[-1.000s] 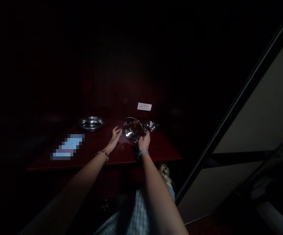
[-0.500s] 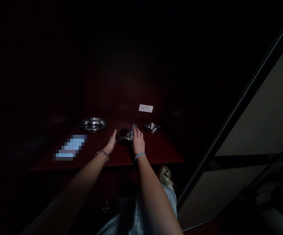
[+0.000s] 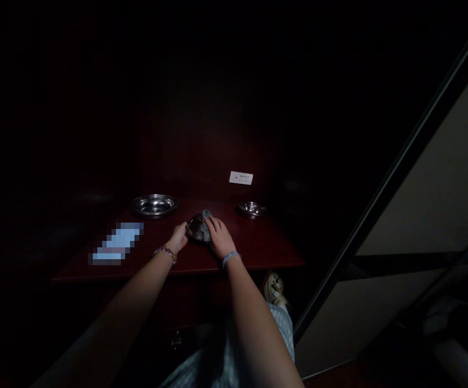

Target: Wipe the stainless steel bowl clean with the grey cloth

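Observation:
A steel bowl (image 3: 197,228) lies low on the dark red table (image 3: 258,248) between my two hands. My left hand (image 3: 178,237) grips its left rim with curled fingers. My right hand (image 3: 218,237) presses a grey-blue cloth (image 3: 206,225) onto the bowl, fingers bent over the cloth. Each wrist carries a bracelet.
A wide steel dish (image 3: 154,205) stands at the back left and a small steel bowl (image 3: 252,209) at the back right. A blurred light-blue item (image 3: 116,243) lies at the left. A white socket plate (image 3: 241,177) is on the back wall. A slanted dark frame (image 3: 399,172) rises at the right.
The bowl, held up on edge a second ago, has come down onto the table. My right hand with the cloth moved left over it, and my left hand closed on the rim.

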### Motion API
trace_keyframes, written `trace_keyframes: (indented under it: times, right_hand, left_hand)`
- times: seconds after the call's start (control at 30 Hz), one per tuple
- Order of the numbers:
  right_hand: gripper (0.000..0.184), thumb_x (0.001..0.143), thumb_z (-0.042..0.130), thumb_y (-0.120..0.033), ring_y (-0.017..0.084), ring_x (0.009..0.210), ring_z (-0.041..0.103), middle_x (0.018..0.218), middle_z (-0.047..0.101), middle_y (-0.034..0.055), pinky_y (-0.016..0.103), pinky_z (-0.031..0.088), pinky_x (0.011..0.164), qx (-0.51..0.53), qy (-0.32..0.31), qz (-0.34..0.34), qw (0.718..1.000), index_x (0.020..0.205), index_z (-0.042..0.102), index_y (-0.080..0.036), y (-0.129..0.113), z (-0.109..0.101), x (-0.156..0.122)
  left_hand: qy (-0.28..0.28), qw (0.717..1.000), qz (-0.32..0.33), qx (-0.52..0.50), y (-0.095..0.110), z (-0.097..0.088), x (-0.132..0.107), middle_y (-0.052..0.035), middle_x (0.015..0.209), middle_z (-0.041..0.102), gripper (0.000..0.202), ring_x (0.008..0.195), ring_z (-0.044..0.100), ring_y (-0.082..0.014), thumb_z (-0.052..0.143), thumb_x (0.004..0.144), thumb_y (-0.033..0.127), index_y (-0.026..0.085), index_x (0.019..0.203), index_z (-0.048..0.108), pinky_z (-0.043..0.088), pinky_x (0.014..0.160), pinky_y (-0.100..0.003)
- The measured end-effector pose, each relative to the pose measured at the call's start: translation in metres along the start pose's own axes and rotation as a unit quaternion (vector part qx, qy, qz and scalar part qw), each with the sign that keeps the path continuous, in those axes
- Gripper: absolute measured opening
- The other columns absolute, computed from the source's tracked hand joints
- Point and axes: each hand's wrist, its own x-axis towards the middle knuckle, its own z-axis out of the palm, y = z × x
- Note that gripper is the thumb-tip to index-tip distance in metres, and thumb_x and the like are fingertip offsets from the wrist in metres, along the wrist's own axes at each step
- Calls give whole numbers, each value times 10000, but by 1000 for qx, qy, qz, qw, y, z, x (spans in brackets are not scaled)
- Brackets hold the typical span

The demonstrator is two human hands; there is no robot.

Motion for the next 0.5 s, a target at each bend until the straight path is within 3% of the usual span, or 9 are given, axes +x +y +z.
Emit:
trace_keyframes:
  times: [0.13, 0.27, 0.4, 0.5]
  right_hand:
    - [915, 786, 688, -341, 346, 1465, 287, 1589, 316, 202, 528, 257, 1214, 34, -20, -36, 999, 1553, 254, -94, 1, 1, -3]
    - [890, 847, 619, -540, 313, 1491, 270, 1589, 336, 188, 508, 219, 1225, 72, -15, -51, 996, 1549, 276, -114, -8, -3, -3]
    - [672, 962, 474, -484, 251, 1500, 273, 1593, 353, 150, 474, 208, 1226, 75, -15, -25, 997, 1532, 335, -157, -22, -8, 1]
    - [582, 996, 420, -440, 223, 1494, 290, 1591, 366, 126, 450, 203, 1229, 63, -20, -21, 998, 1511, 384, -172, -29, -10, 5]
  left_hand:
    - [14, 999, -1, 41, -1, 0, -4, 17, 472, 541, 277, 450, 501, -119, 579, 848, 234, 187, 578, 540, 413, 537, -243]
    - [13, 997, 17, 70, -3, -1, -7, 40, 410, 452, 387, 370, 390, -93, 571, 866, 292, 210, 503, 465, 315, 456, -236]
    - [8, 996, 43, 82, -4, -1, -9, 70, 425, 430, 386, 390, 383, -84, 646, 820, 368, 209, 521, 461, 338, 478, -237]
    - [-12, 995, 59, 83, -5, 0, -10, 33, 539, 574, 330, 509, 516, -119, 721, 734, 447, 181, 619, 564, 429, 584, -262]
